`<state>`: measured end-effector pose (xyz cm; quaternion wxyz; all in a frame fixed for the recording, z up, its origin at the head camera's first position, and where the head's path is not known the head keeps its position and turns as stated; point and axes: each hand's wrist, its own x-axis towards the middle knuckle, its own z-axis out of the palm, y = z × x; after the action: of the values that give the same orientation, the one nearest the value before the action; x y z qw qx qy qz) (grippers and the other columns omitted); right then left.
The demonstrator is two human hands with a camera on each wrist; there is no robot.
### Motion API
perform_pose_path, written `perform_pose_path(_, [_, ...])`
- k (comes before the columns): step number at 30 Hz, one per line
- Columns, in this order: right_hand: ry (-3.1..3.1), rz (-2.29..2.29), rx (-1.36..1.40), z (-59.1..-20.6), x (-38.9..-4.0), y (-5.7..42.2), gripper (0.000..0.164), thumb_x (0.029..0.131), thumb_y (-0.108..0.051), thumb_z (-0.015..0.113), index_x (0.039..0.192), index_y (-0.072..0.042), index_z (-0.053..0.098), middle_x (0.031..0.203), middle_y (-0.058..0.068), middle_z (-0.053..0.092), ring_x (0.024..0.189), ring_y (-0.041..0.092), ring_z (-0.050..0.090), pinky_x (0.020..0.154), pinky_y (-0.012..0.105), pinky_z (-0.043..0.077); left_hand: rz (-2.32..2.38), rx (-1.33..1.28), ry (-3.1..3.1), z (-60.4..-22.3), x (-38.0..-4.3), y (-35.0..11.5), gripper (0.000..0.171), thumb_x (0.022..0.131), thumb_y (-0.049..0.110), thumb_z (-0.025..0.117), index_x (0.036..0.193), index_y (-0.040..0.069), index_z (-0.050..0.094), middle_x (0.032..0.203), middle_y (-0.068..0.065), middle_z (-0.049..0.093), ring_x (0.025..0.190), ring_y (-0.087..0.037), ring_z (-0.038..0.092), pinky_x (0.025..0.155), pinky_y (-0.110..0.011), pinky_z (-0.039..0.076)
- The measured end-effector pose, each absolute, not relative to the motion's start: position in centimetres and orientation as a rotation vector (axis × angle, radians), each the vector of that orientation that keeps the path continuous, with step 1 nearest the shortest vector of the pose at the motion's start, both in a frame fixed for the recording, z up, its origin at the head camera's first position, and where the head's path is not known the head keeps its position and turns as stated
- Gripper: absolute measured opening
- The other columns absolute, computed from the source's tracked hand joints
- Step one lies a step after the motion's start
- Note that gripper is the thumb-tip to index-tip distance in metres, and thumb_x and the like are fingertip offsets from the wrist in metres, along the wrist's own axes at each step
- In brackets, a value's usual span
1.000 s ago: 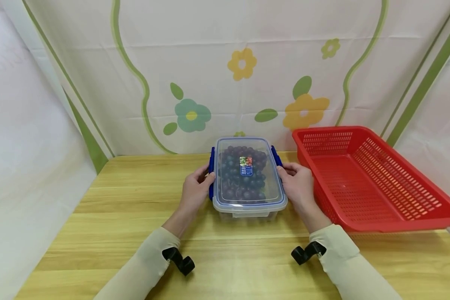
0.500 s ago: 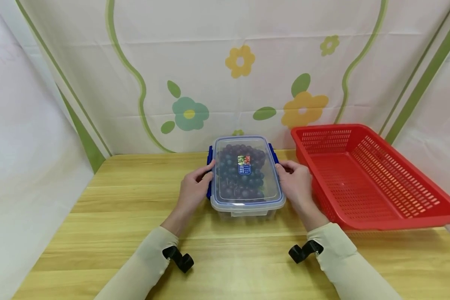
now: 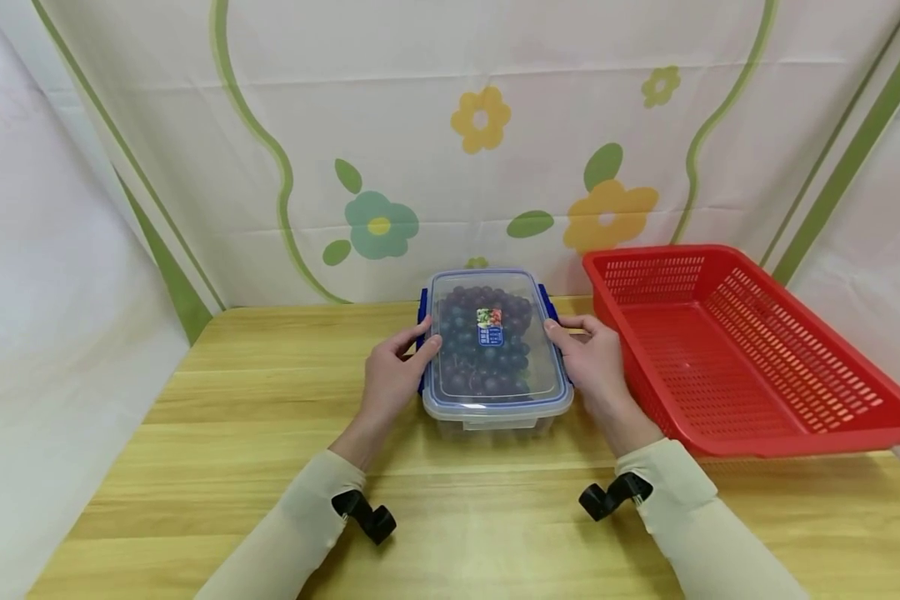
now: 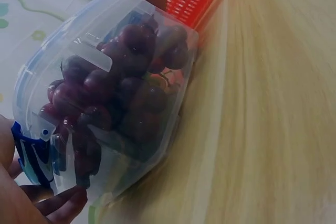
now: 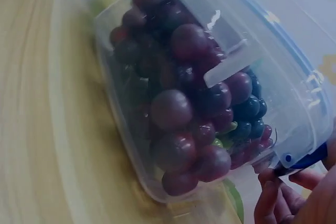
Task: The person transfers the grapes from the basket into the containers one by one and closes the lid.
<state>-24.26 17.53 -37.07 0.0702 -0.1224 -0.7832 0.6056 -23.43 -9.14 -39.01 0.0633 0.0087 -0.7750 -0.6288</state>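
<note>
A clear plastic food container (image 3: 487,426) with a transparent lid (image 3: 546,367) sits on the wooden table. Bunches of dark purple and blue-black grapes (image 4: 86,90) fill it, with a bit of green among them. My left hand (image 3: 392,375) grips the container's left side, its thumb over the lid's edge beside the blue latch (image 4: 34,158). On the opposite side my right hand (image 3: 594,360) holds on the same way, thumb on the lid rim and fingers down by the other blue latch (image 5: 312,160). A small printed label (image 3: 490,327) is on the lid.
Close to the right hand stands a red slotted plastic basket (image 3: 720,367), with nothing in it. Behind the table (image 3: 217,467) hangs a white cloth (image 3: 390,125) printed with flowers and green lines. Black wrist mounts stick out from both sleeves.
Both thumbs have shifted inward onto the lid's edges, the left one furthest. Container and basket keep their places on the table; the head view has tilted slightly.
</note>
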Motion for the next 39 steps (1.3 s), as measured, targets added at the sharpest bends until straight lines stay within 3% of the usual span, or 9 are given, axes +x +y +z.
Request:
perform_pose_path(3, [-2.33, 1.941, -0.402, -36.9, -24.5, 17.7, 0.043, 0.102, -0.033, 0.073, 0.133, -0.005, 0.065, 0.111, 0.013, 0.076, 0.076, 0.007, 0.073, 0.069, 0.025, 0.064, -1.943, 0.058, -2.351, -38.9, -23.6, -9.0, 0.05, 0.1, 0.034, 0.075, 0.149, 0.026, 0.064, 0.154, 0.002, 0.062, 0.139, -0.026, 0.063, 0.109, -0.045, 0.056])
perform_pose_path(5, [-2.348, 1.917, -0.397, -36.9, -24.5, 17.7, 0.044, 0.102, -0.033, 0.073, 0.134, -0.004, 0.064, 0.108, 0.012, 0.075, 0.076, 0.007, 0.072, 0.069, 0.025, 0.063, -2.005, 0.107, -2.342, -38.8, -23.7, -9.0, 0.064, 0.1, 0.034, 0.075, 0.159, 0.025, 0.051, 0.155, -0.005, 0.061, 0.137, -0.028, 0.064, 0.111, -0.046, 0.055])
perform_pose_path(9, [-2.365, 1.821, -0.392, -37.0, -24.6, 17.3, 0.042, 0.102, -0.032, 0.072, 0.131, -0.004, 0.066, 0.111, 0.015, 0.074, 0.08, 0.011, 0.07, 0.069, 0.022, 0.061, -2.134, 0.196, -2.312, -38.7, -23.8, -8.8, 0.079, 0.101, 0.034, 0.073, 0.167, 0.017, 0.035, 0.155, -0.013, 0.06, 0.136, -0.029, 0.065, 0.112, -0.045, 0.054])
perform_pose_path(14, [-2.339, 1.744, -0.383, -37.1, -24.4, 17.0, 0.036, 0.102, -0.03, 0.072, 0.126, -0.003, 0.069, 0.114, 0.018, 0.073, 0.086, 0.017, 0.068, 0.068, 0.018, 0.058, -2.144, 0.204, -2.322, -38.6, -23.7, -8.5, 0.063, 0.103, 0.035, 0.07, 0.159, 0.015, 0.051, 0.15, -0.009, 0.064, 0.134, -0.024, 0.066, 0.11, -0.042, 0.055])
perform_pose_path(19, [-2.296, 1.736, -0.38, -37.1, -24.3, 16.6, 0.031, 0.101, -0.026, 0.073, 0.121, -0.002, 0.072, 0.111, 0.017, 0.072, 0.086, 0.018, 0.066, 0.067, 0.017, 0.057, -2.113, 0.217, -2.282, -38.6, -23.4, -8.1, 0.06, 0.104, 0.032, 0.069, 0.159, 0.018, 0.05, 0.156, -0.008, 0.06, 0.137, -0.024, 0.062, 0.113, -0.044, 0.054])
perform_pose_path(24, [-2.105, 1.996, -0.488, -37.4, -24.5, 16.3, 0.028, 0.099, -0.025, 0.078, 0.119, -0.006, 0.073, 0.103, 0.004, 0.072, 0.079, 0.01, 0.071, 0.068, 0.022, 0.062, -2.188, 0.235, -2.136, -38.8, -23.3, -7.4, 0.06, 0.105, 0.024, 0.068, 0.161, 0.015, 0.046, 0.165, -0.003, 0.049, 0.147, -0.021, 0.053, 0.12, -0.041, 0.047])
perform_pose_path(30, [-1.812, 2.331, -0.589, -38.1, -24.6, 16.1, 0.03, 0.095, -0.028, 0.082, 0.119, -0.012, 0.073, 0.095, -0.009, 0.077, 0.078, 0.01, 0.078, 0.072, 0.03, 0.065, -2.379, 0.303, -1.882, -39.4, -23.2, -6.9, 0.054, 0.103, 0.02, 0.072, 0.155, 0.018, 0.057, 0.155, -0.004, 0.06, 0.141, -0.02, 0.059, 0.116, -0.036, 0.051])
perform_pose_path(35, [-1.634, 2.539, -0.638, -38.4, -24.4, 16.4, 0.033, 0.104, -0.037, 0.069, 0.129, -0.015, 0.072, 0.112, -0.004, 0.073, 0.095, 0.011, 0.074, 0.084, 0.028, 0.064, -2.493, 0.312, -1.713, -39.9, -23.2, -6.6, 0.046, 0.101, 0.021, 0.075, 0.146, 0.02, 0.066, 0.148, -0.004, 0.066, 0.128, -0.018, 0.067, 0.097, -0.026, 0.06])
perform_pose_path(39, [-1.365, 2.873, -0.518, -38.4, -24.1, 16.8, 0.033, 0.112, -0.032, 0.053, 0.14, -0.018, 0.065, 0.123, -0.004, 0.07, 0.108, 0.011, 0.071, 0.093, 0.026, 0.061, -2.523, 0.316, -1.701, -40.2, -23.4, -7.1, 0.036, 0.106, 0.034, 0.067, 0.14, 0.02, 0.071, 0.143, 0.0, 0.069, 0.124, -0.014, 0.065, 0.099, -0.023, 0.057])
